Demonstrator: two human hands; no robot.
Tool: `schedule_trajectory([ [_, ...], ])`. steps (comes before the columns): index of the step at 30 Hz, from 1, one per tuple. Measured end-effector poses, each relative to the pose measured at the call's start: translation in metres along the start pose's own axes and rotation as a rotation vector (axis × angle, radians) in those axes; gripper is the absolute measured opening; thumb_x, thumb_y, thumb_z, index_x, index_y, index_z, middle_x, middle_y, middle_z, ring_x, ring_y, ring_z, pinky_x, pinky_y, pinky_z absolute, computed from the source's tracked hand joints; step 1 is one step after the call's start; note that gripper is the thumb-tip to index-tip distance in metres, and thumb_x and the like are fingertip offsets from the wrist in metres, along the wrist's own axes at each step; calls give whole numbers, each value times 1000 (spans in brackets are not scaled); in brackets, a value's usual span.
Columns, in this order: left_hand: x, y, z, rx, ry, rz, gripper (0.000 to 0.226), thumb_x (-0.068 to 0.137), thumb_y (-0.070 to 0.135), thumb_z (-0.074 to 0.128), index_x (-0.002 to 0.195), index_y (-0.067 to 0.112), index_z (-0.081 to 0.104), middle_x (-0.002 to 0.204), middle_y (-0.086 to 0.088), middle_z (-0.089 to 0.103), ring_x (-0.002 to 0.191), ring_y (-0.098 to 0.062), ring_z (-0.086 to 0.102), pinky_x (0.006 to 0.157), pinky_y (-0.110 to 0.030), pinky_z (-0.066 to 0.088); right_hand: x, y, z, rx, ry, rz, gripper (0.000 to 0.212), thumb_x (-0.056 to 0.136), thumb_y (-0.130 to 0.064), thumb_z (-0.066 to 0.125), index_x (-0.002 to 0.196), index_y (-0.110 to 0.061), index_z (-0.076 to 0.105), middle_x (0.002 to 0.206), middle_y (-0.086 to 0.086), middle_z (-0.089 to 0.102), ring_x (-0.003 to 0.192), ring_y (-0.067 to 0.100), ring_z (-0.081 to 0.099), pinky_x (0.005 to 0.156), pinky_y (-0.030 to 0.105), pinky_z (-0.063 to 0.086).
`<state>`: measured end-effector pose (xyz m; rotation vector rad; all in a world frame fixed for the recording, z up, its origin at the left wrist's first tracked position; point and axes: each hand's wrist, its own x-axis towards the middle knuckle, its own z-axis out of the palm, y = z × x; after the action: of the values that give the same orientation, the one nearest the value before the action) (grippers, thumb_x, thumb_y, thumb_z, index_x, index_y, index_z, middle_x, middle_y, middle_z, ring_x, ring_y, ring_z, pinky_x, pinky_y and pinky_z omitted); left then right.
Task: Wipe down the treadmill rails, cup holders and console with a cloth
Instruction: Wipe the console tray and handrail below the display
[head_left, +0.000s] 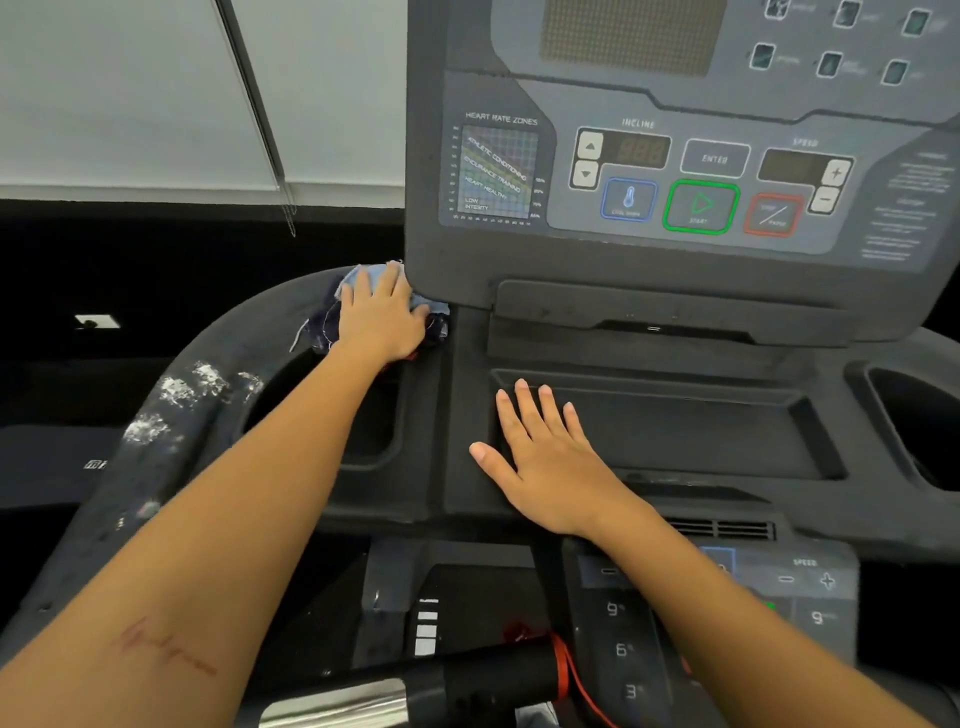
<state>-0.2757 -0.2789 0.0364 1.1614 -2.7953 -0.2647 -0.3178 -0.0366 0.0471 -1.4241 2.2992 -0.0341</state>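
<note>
Up by the console's (441, 260) lower left corner, cloth (323, 328) bunched on the rail (228, 343), left hand (382, 319) pressing on top of it, fingers laid over it, right hand (545, 462) well apart, released, fingers straight, flat on the tray's (701, 431) left edge.

Left grip (382, 322) reached far forward, arm nearly straight. Palm down, fingers (387, 286) fairly straight, slightly spread, thumb out to the right, pressing flat on the cloth (321, 323). My left forearm (234, 509) bare, running up from lower left, faint red mark near the elbow end. Right grip (545, 457) nearer to me, palm down and flat, four fingers straight and close together, thumb splayed left, holding nothing. Right forearm (727, 608) bare, in from lower right, wrist straight.
</note>
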Motion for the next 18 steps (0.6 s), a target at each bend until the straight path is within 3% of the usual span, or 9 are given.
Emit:
schedule_trajectory([
  [5, 7, -25, -10, -41, -4, -58, 53, 97, 43, 29, 146, 24, 18, 155, -6, 13, 141, -35, 7, 112, -53, 1, -1, 1, -1, -6, -2, 3, 70, 94, -59, 11, 148, -20, -12, 155, 3, -22, 141, 20, -24, 115, 39, -13],
  [12, -14, -51, -12, -40, 98, -177, 49, 98, 35, 30, 144, 20, 22, 153, -9, 19, 139, -36, 12, 112, -51, 4, -3, 1, -1, 13, 6, -8, 70, 94, -59, 12, 148, -19, -11, 155, 3, -21, 141, 21, -24, 115, 39, -13],
  [18, -33, -61, -19, -88, 295, -234, 40, 93, 20, 47, 132, 9, 43, 134, -16, 45, 122, -40, 39, 102, -51, 28, -2, 1, -2, 56, 19, -18, 71, 94, -59, 16, 149, -20, -7, 156, 2, -18, 142, 21, -22, 116, 41, -11],
])
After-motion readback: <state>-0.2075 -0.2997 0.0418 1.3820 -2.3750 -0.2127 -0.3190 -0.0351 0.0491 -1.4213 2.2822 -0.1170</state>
